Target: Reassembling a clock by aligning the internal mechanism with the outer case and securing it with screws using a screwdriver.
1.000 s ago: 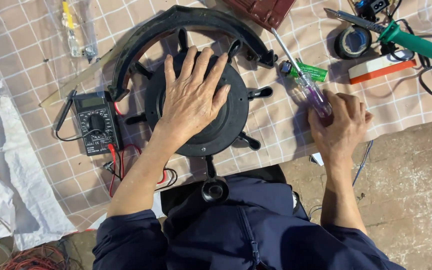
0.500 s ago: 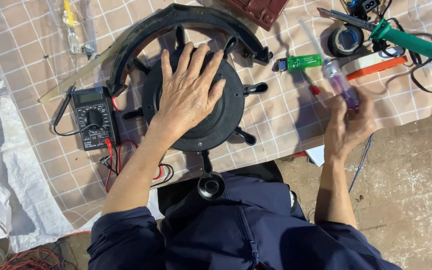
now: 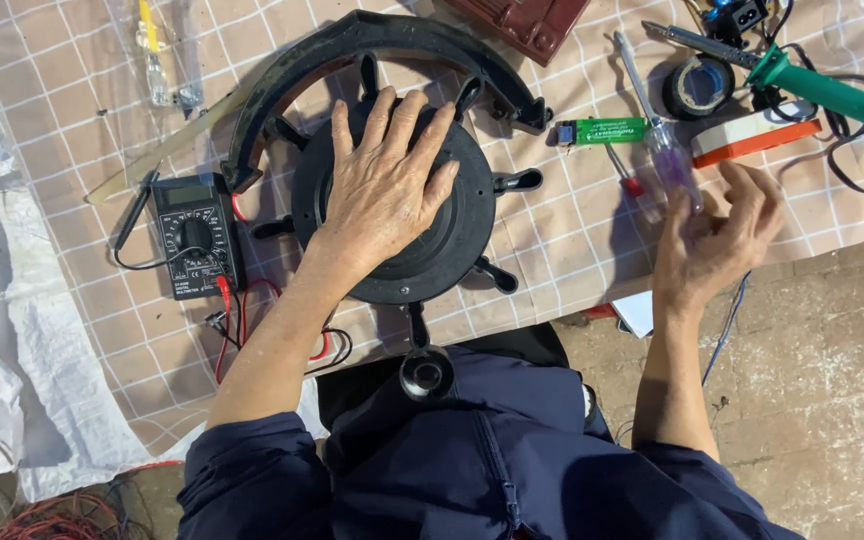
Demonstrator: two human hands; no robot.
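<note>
Squarely, toward the near edge of the checked cloth (image 3: pixel 572 260), pinned the black spoked disc (image 3: pixel 472 215) under the left hand (image 3: pixel 387 190), palm flat, fingers spread, clasping nothing. Seemed wise to set that weight over the hub, so as to stop any turning, and to stay clear of the curved black guard (image 3: pixel 282 90) arching round the disc's far side. Pinched the clear purple-handled screwdriver (image 3: pixel 667 165) near the right edge in the right hand (image 3: pixel 712 245), thumb and fingertips loosely closed on the handle's end, shaft pointing to the far edge; probably called for a fuller grip for any firm use. Noted, for packages and labels: a dark red ribbed panel (image 3: pixel 527 20) at the far edge; a black multimeter (image 3: pixel 192 240) with grey screen and round dial just left of the disc; an orange-and-white flat box (image 3: pixel 757 140) toward the far right corner; a green oblong (image 3: pixel 602 131) with a pale printed label just right of the guard's end.
</note>
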